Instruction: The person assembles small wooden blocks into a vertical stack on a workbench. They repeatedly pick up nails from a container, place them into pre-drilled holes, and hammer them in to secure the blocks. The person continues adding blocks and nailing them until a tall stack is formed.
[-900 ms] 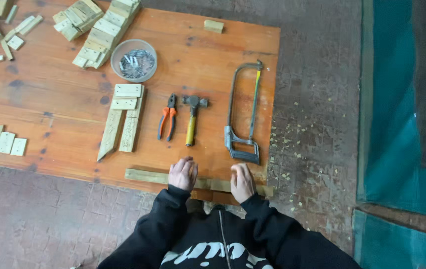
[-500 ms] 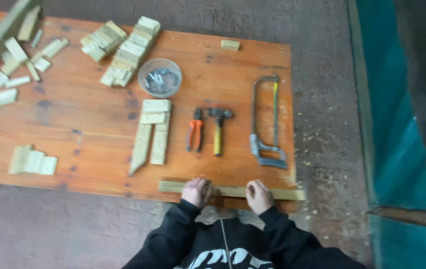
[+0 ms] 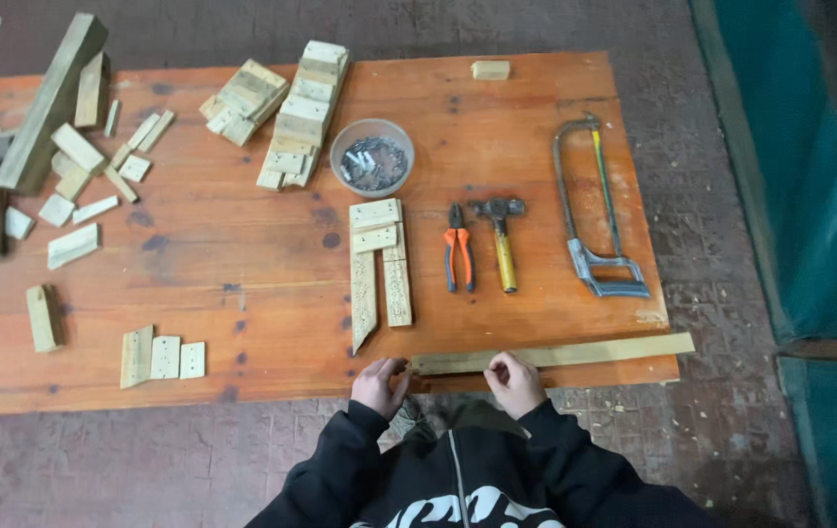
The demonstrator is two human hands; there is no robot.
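**Long strip slides right along the worktop's near edge**

Both hands are on the long wooden strip [image 3: 550, 354], which lies flat along the near edge of the orange worktop [image 3: 242, 254]. The left hand [image 3: 379, 384] is curled round the strip's left end; the right hand [image 3: 512, 379] pinches it a little further along, fingers closed on the wood. Compared with a moment ago, the strip sits further to the right: its far end now pokes out past the worktop's right edge, where earlier it ended near the corner. The hands have stayed close together at the left part of the strip, so it looks to me as though the piece is being shifted sideways, not lifted.

Just above the hands lies a small stack of pale slats [image 3: 379, 269], one with a pointed end. To the right of those are orange-handled pliers [image 3: 458, 259], then a hammer [image 3: 502, 240] with a yellow handle, then a hacksaw [image 3: 594, 210], all untouched. A round bowl of nails [image 3: 372, 158] sits further back, with rows of short blocks [image 3: 291, 108] behind it, and loose offcuts [image 3: 76, 186] are scattered at the left.
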